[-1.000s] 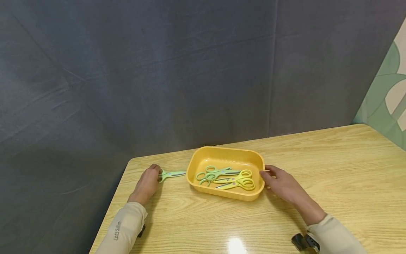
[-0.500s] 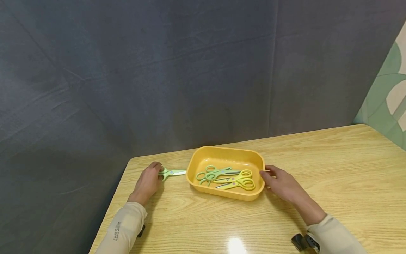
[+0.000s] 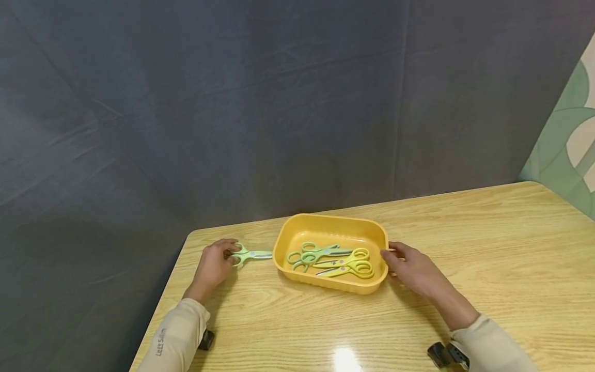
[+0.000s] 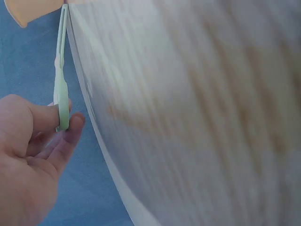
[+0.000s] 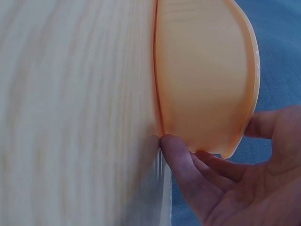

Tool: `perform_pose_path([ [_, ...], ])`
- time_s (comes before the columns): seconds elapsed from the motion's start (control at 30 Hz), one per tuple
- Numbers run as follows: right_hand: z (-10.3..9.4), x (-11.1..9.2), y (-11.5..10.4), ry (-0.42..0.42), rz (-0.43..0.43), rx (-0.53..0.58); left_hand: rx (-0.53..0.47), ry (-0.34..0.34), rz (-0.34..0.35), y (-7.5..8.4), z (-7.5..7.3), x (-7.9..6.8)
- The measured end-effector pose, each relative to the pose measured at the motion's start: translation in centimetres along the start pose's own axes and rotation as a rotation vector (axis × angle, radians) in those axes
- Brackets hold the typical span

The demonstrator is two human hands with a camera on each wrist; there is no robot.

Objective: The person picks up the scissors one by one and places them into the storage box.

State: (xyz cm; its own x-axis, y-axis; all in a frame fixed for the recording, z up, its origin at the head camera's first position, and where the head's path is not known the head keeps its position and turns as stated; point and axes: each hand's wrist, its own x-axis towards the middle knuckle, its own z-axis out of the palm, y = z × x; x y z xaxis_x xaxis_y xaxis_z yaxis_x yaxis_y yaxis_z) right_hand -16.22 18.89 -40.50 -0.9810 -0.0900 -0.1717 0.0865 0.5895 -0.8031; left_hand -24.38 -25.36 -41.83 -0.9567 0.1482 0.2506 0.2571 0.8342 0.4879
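My left hand (image 3: 214, 266) pinches a pair of light green scissors (image 3: 255, 254) by the handle loops, just left of the tray. In the left wrist view the thumb and fingers lie on opposite sides of the scissors' handle (image 4: 62, 101), the blades pointing away toward the tray. My right hand (image 3: 413, 269) grips the right end of the yellow tray (image 3: 332, 230), thumb at the rim and the other fingers along the outer wall. Green scissors (image 3: 321, 252) and yellow scissors (image 3: 346, 268) lie overlapping inside the tray.
The tray stands on a light wooden table (image 3: 288, 320), near its back edge. Behind the table hangs a dark grey cloth (image 3: 260, 113). A green and cream patterned wall (image 3: 567, 134) shows at the far right.
My left hand has drawn back slightly to the left, and more of the green handle loops now shows. The right hand, the tray and the scissors in it stay where they were.
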Motion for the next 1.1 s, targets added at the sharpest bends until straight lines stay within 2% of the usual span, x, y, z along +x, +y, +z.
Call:
perform_pose_path([
  [0.63, 0.0, 0.0, 0.0, -0.002, 0.002, 0.005, -0.071, 0.105, -0.029, 0.8, -0.1, -0.2],
  [0.87, 0.0, -0.1, 0.0, 0.005, -0.001, -0.014, -0.068, 0.164, -0.015, 1.1, -0.3, -0.1],
  [1.1, -0.1, 0.0, 0.1, 0.004, 0.010, -0.024, -0.069, 0.174, -0.020, 1.4, -0.5, -0.1],
])
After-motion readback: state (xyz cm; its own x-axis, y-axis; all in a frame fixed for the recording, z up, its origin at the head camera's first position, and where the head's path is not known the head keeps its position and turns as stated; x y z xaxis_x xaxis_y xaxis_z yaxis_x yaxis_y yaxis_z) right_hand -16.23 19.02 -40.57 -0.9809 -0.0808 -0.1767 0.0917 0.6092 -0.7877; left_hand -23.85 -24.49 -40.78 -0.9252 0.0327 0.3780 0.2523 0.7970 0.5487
